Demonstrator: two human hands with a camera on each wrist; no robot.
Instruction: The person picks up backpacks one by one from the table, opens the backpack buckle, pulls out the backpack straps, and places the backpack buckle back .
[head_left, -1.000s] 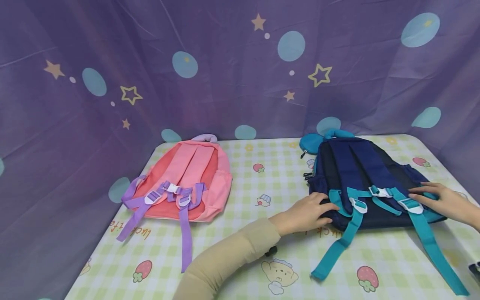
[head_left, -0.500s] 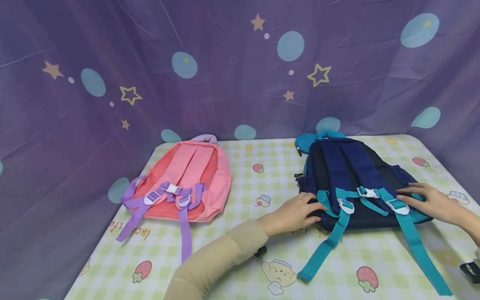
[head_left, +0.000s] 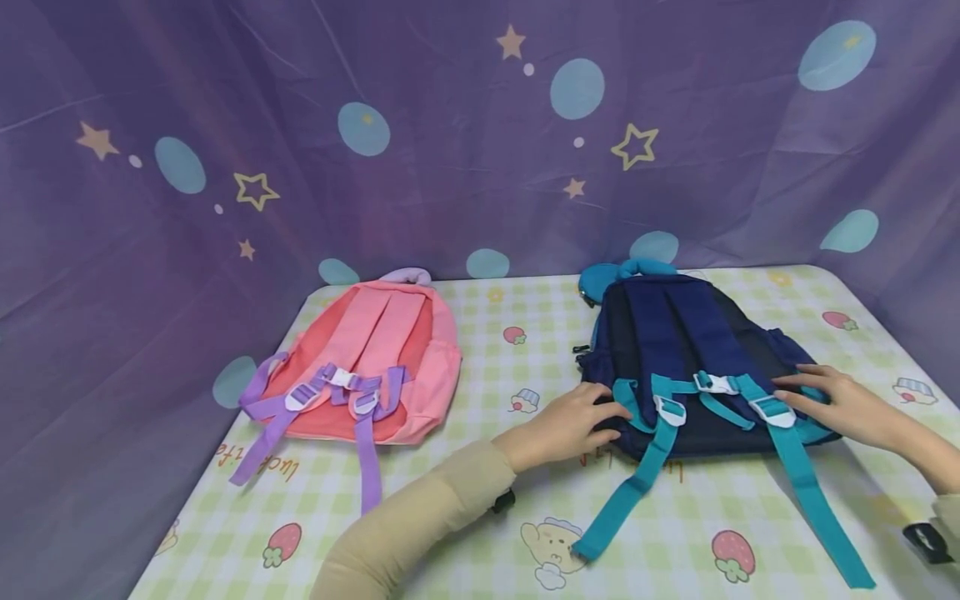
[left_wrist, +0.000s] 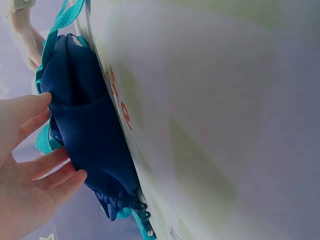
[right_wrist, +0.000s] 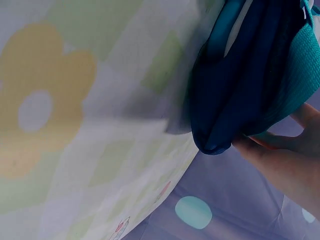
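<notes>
A navy backpack point(head_left: 720, 437) lies strap side up on the table, at the right in the head view. Its teal webbing straps point(head_left: 813, 500) trail toward the near edge. My left hand point(head_left: 564, 423) touches its lower left corner with fingers spread; the left wrist view shows the fingertips point(left_wrist: 77, 177) against the navy fabric. At the opposite corner, my right hand point(head_left: 851, 406) rests with extended fingers beside the right strap. In the right wrist view, part of that hand point(right_wrist: 285, 155) is hidden behind the bag's corner point(right_wrist: 220, 110).
A pink backpack point(head_left: 427, 400) with purple straps point(head_left: 369, 467) lies at the left. The checked tablecloth point(head_left: 517, 467) stretches between the bags. A purple curtain point(head_left: 450, 167) stands behind the table and at both sides. A teal round pouch point(head_left: 597, 282) hangs at the navy bag's top.
The navy backpack has slid left across the table, its straps dragging along. Both hands have moved left with it, keeping contact at its lower corners. The pink backpack stays in place.
</notes>
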